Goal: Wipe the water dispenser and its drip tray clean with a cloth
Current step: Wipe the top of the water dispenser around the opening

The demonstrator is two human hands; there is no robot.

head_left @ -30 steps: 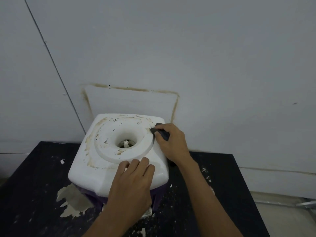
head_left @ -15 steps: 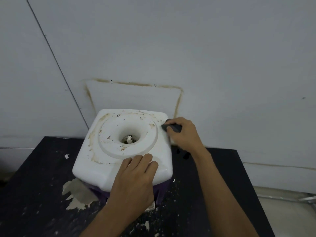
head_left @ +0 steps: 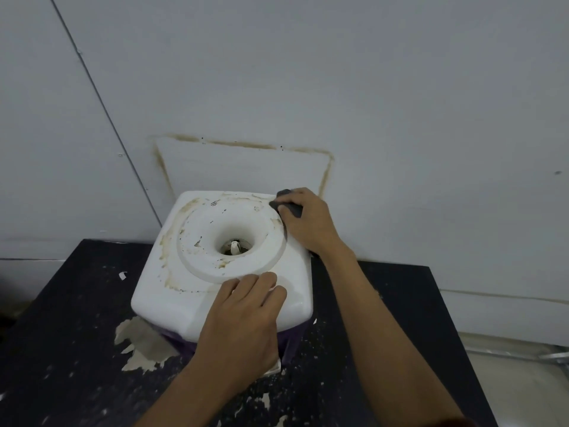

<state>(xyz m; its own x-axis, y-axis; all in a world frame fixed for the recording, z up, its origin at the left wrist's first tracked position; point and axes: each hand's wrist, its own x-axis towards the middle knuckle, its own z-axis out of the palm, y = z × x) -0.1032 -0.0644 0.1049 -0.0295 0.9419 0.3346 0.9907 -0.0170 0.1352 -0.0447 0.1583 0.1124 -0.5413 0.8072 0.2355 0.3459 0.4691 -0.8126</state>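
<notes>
A white water dispenser [head_left: 197,291] with a purple lower body stands on a black table, seen from above. Its top has a round raised collar with a central hole and brown grime along the left and back edges. My right hand [head_left: 311,223] grips a dark grey cloth [head_left: 288,206] at the dispenser's back right corner. My left hand [head_left: 246,315] rests flat on the front right of the top, fingers straight. The drip tray is hidden under my left hand and the dispenser's body.
The black table [head_left: 77,349] has peeling patches and pale flakes around the dispenser. A grey wall [head_left: 308,87] stands right behind, with a brown rectangular stain outline [head_left: 246,146]. Pale floor shows at the right [head_left: 523,380].
My right hand has slid the cloth from the collar's right rim out and back to the dispenser's back right corner. My left hand has stayed in place.
</notes>
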